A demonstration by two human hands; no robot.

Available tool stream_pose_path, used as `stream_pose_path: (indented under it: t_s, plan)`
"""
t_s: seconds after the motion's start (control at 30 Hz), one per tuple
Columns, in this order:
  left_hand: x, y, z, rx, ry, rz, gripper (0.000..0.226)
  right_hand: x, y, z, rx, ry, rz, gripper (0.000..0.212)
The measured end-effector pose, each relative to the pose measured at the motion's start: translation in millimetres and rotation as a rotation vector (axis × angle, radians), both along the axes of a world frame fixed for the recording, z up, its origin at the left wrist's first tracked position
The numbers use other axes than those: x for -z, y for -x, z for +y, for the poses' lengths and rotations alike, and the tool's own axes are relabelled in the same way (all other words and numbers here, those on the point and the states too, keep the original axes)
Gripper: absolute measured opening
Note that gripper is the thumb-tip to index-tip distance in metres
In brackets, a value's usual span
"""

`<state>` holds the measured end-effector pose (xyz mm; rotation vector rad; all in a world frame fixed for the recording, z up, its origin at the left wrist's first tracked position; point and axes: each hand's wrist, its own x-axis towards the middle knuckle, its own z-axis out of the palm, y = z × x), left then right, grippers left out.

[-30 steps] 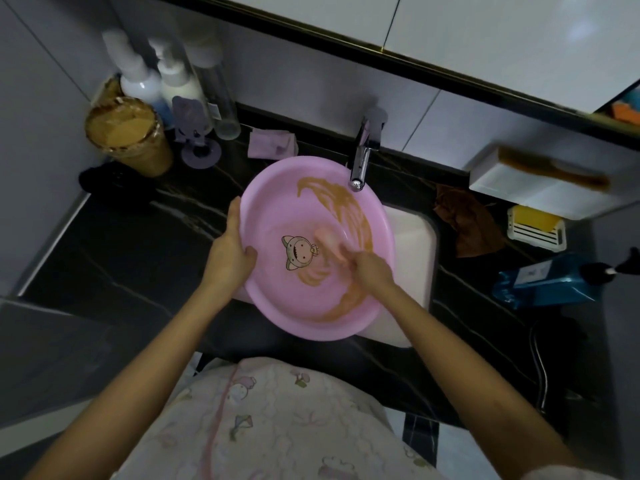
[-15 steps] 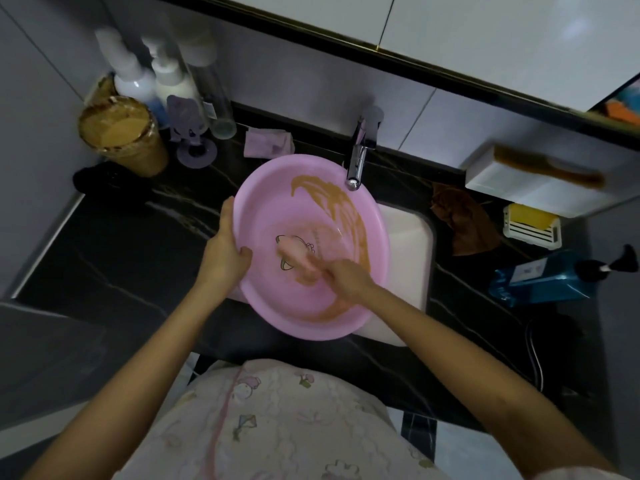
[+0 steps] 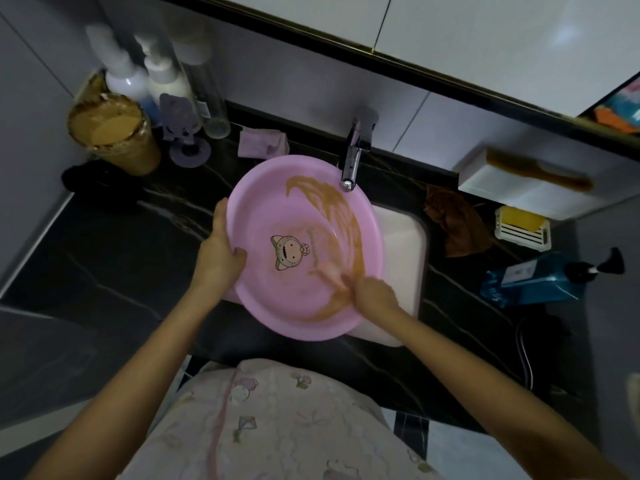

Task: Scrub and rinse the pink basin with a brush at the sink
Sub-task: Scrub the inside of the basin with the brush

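— Where's the pink basin (image 3: 277, 202) right now?

— Tilted over the white sink (image 3: 401, 237), far rim just under the faucet (image 3: 350, 168). The left hand (image 3: 220, 251) is clamped on the left rim, thumb hooked inside.

— And the right hand (image 3: 375, 294)?

— Down in the basin's near right side, fingers curled around a pale pink brush (image 3: 330, 271) (blurred, so its shape is hard to read), pressed against a brown smear (image 3: 343, 216) that sweeps along the right wall. A cartoon figure (image 3: 289, 251) shows on the bottom.
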<state>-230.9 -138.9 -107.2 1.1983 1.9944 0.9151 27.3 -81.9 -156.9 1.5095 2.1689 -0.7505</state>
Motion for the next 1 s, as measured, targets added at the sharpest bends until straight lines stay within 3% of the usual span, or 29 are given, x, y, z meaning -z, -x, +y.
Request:
stream_pose_path:
  t_s: [0.1, 0.27, 0.33, 0.43, 0.6, 0.8, 0.9, 1.0]
  plan:
    - [-0.7, -1.5, 0.2, -0.005, -0.011, 0.012, 0.081, -3.1, 14.4, 13.0, 0.174, -0.007, -0.029, 0.030]
    - [-3.4, -4.1, -0.1, -0.010, -0.018, 0.022, 0.080, -18.2, 21.7, -22.8, -0.098, 0.311, -0.062, 0.032]
    - [-1.7, -3.9, -0.9, -0.017, -0.013, 0.021, 0.080, -20.3, 16.7, -4.9, -0.101, 0.223, -0.113, 0.031]
    - [-1.2, -5.3, -1.8, -0.021, -0.010, 0.015, 0.082, -21.5, 11.9, 34.7, 0.077, 0.042, -0.130, 0.035]
    - [0.6, -8.5, -3.9, -0.048, -0.007, 0.065, 0.083, -22.4, 15.2, 35.8, 0.056, 0.012, -0.136, 0.037]
    - [-1.9, -16.9, 0.4, -0.049, -0.003, 0.123, 0.084, -30.0, 14.1, -0.8, -0.308, 0.397, -0.254, 0.040]
    - [-3.0, -19.1, 3.1, -0.046, 0.008, 0.145, 0.086, -41.5, 14.6, 19.1, -0.057, 0.766, -0.071, 0.065]
    - [-6.3, -19.3, 2.0, -0.050, -0.007, 0.151, 0.086, -52.0, -4.0, 36.4, 0.044, 0.956, -0.071, 0.058]
